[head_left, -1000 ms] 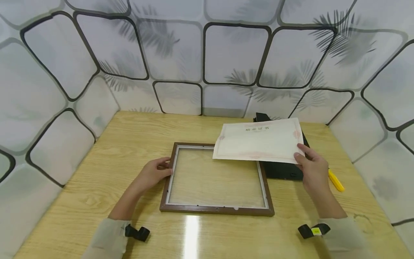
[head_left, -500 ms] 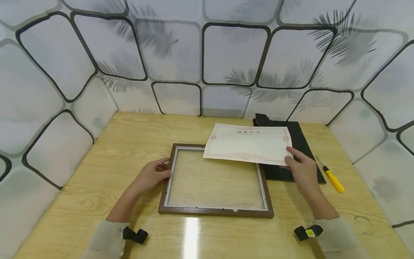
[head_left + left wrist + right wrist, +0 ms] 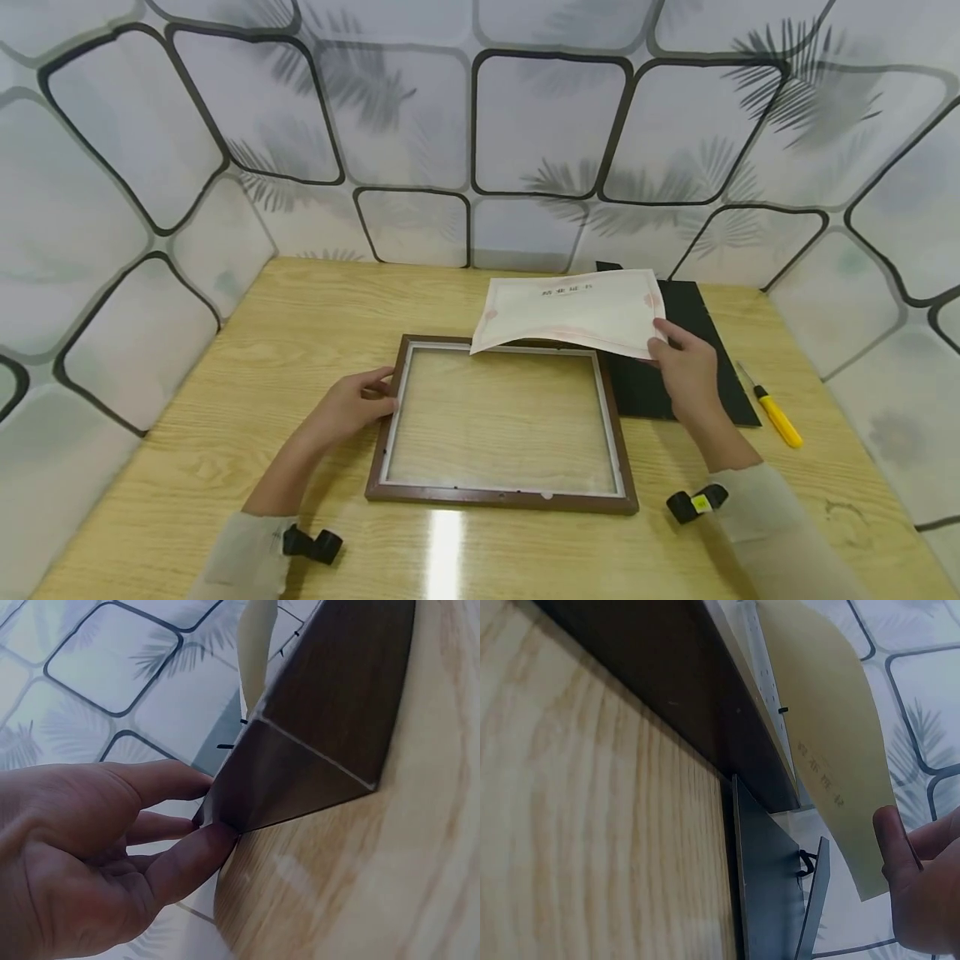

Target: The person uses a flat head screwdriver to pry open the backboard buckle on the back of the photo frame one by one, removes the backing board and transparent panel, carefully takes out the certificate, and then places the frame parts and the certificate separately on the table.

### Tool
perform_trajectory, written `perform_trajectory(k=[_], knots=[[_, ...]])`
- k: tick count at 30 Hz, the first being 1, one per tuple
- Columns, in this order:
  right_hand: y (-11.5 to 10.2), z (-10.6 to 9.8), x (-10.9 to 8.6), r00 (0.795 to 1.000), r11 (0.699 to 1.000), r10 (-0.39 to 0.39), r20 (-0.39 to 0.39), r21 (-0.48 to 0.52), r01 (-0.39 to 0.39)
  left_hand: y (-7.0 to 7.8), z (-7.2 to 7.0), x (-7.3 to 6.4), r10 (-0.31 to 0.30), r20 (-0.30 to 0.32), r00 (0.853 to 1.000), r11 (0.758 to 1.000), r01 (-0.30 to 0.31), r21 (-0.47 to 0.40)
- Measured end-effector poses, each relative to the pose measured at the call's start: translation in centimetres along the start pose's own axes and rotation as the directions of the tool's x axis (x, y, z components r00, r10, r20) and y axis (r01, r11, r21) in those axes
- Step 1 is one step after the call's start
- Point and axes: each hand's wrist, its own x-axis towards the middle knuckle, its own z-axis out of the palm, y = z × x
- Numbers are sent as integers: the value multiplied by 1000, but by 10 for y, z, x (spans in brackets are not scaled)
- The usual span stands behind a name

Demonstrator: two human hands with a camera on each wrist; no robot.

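In the head view, a brown picture frame (image 3: 502, 500) lies flat on the table, with a pale inner lip and a clear pane. My left hand (image 3: 357, 408) holds its left edge, thumb and fingers at the side rail (image 3: 300, 750) in the left wrist view. My right hand (image 3: 686, 367) pinches the right end of a white printed certificate (image 3: 570, 312) between thumb and fingers. That sheet hangs above the frame's far edge, bowed, its left corner over the frame. The right wrist view shows the sheet's underside (image 3: 832, 712), lettering showing through, and my right thumb (image 3: 891, 832) against it.
A black backing board (image 3: 690, 333) with a stand leg lies right of the frame, partly under the certificate. Farther right is a screwdriver (image 3: 780, 421) with a yellow handle. Patterned wall covering (image 3: 547, 125) encloses the table (image 3: 315, 308) at the back and sides.
My right hand has carried the certificate leftward and slightly away from me, uncovering more of the backing board and the screwdriver. The left hand stays at the frame's edge.
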Motion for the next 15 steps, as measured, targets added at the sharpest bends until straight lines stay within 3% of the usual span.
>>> perform_trajectory(k=[8, 15], knots=[[-6, 10, 12, 999, 999, 6, -31, -46, -8, 2, -4, -5, 0, 25, 1000, 1000, 0, 1], [-4, 14, 20, 998, 996, -6, -67, -90, 0, 2, -3, -9, -7, 47, 999, 998, 9, -59]])
